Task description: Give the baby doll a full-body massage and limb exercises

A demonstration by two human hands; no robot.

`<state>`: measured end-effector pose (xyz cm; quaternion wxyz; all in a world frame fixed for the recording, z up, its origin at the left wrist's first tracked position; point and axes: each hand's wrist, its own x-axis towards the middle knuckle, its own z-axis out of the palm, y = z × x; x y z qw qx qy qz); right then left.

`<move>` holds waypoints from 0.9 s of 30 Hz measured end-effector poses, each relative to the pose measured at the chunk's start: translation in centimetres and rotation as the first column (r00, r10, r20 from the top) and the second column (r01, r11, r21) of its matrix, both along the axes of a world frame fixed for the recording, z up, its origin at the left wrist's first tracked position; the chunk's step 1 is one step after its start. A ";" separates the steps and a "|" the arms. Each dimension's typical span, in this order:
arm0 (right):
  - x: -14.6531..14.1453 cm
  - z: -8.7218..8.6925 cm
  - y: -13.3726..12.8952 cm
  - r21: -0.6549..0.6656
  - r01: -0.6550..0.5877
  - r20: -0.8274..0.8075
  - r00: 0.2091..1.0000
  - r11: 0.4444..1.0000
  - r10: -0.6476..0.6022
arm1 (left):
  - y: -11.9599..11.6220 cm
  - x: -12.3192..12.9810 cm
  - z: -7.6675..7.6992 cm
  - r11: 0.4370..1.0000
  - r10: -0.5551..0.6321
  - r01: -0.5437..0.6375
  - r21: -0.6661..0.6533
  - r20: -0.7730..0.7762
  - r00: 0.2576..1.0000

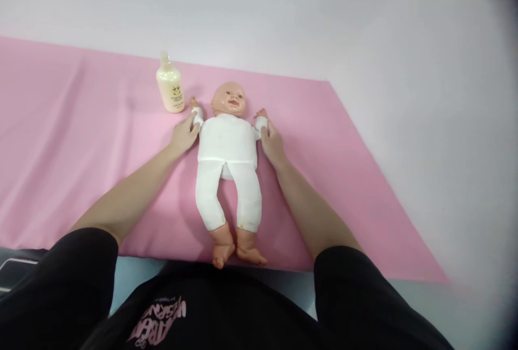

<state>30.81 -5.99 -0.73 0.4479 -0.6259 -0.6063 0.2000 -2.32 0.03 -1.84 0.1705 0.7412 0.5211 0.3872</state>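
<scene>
A baby doll (227, 142) with a white cloth body lies on its back, head away from me and bare feet at the near edge. My left hand (186, 132) is closed around the doll's arm on the left side. On the other side, my right hand (272, 142) grips the doll's other arm, thumb on top of the white cloth. Both doll hands stick out beyond my fingers. Some of my fingers are hidden under the arms. Just beyond my left hand stands a pale yellow lotion bottle (170, 88) with a pump top and dark print.
A pink sheet (324, 177) covers the surface under the doll, with creases on the left. Its near edge runs close to my body. A pale wall or floor (364, 21) lies beyond its far edge.
</scene>
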 end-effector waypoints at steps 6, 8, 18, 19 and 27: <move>-0.1 0.0 0.1 0.039 -0.032 -0.026 0.999 0.999 0.033 | -0.5 0.1 0.7 0.999 0.023 -0.025 -0.037 -0.034 0.999; -0.2 0.1 0.0 0.077 -0.059 -0.029 0.998 0.995 0.062 | -0.6 0.2 0.8 1.000 -0.010 0.010 0.000 -0.006 1.000; -0.5 -1.3 0.5 0.363 -0.095 0.022 0.995 0.927 0.093 | -1.5 1.2 1.8 0.934 -0.158 0.126 0.335 0.070 0.985; -0.6 -1.1 0.3 0.384 -0.107 0.034 0.994 0.917 0.102 | -1.7 1.2 2.0 0.924 -0.156 0.127 0.360 0.052 0.986; -1.8 0.3 -1.3 0.463 -0.303 0.219 0.950 0.833 0.224 | -2.4 1.3 2.3 0.927 -0.211 0.181 0.327 0.056 0.976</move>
